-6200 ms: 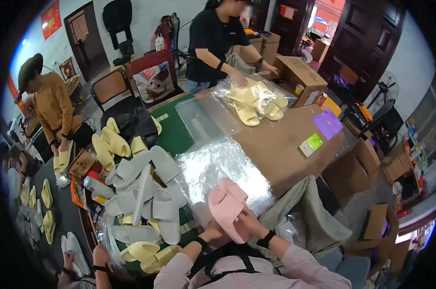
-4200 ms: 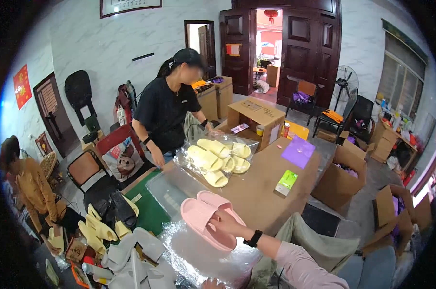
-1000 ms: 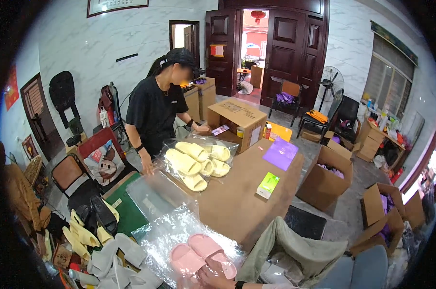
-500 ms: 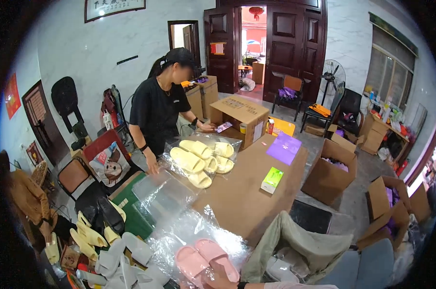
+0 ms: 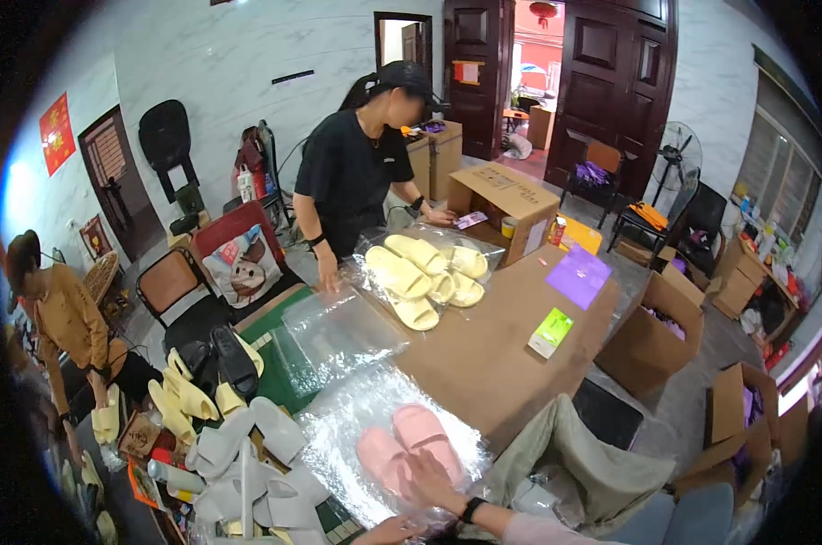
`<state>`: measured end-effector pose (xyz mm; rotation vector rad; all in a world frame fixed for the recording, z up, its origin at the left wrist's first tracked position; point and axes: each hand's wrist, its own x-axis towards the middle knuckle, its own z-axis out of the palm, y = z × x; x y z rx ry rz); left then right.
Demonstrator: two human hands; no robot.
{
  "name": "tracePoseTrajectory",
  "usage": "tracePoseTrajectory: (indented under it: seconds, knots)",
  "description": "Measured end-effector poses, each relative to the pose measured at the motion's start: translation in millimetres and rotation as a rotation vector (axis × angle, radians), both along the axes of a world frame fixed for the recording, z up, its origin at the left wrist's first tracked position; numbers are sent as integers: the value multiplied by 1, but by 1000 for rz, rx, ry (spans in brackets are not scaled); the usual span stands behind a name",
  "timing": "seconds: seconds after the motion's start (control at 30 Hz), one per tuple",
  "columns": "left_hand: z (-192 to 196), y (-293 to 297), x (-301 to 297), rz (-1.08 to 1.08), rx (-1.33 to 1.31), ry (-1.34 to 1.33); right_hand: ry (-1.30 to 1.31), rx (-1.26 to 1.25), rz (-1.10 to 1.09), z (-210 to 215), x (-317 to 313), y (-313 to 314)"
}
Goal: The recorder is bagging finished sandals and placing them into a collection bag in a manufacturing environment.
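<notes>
A pair of pink slippers point(image 5: 429, 434) lies inside a clear plastic bag point(image 5: 338, 427) on the near part of the table. My right hand point(image 5: 434, 481), with a black band at the wrist, rests on the slippers with its fingers stretched out. At the bag's near edge, my left hand point(image 5: 393, 530) pinches the plastic, only partly in view at the lower rim. Flat clear bags point(image 5: 334, 331) lie just beyond. Farther off, several yellow slippers point(image 5: 411, 277) sit on clear plastic in front of a co-worker point(image 5: 361, 163).
Loose grey slippers point(image 5: 238, 463) and yellow slippers point(image 5: 182, 395) are heaped at the left. A green-white box point(image 5: 550, 332), purple sheet point(image 5: 579, 277) and open carton point(image 5: 511, 195) stand on the table. Grey-green cloth point(image 5: 570, 463) lies at the right; another person point(image 5: 75, 318) bends at far left.
The view has swung left. My right hand now lies flat on the pink slippers, which sit straighter in the bag, and my left hand has come into view at its near edge.
</notes>
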<state>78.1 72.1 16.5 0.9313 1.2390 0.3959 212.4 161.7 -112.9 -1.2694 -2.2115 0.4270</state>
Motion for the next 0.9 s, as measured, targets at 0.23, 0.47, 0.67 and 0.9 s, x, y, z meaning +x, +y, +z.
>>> tracePoseTrajectory:
  seconds: [0.23,0.47,0.67,0.9]
  knots:
    - [-97,99,-132,291,401,224,-293,-955,433,48,49,-55]
    - [-172,218,-219,827,263,474,-177,-239,-48,43,35,6]
    - [-197,254,-241,1003,172,233,-328,-155,-231,15,64,-34]
    - [-267,268,-309,675,320,690,-84,-347,-281,17,71,-60]
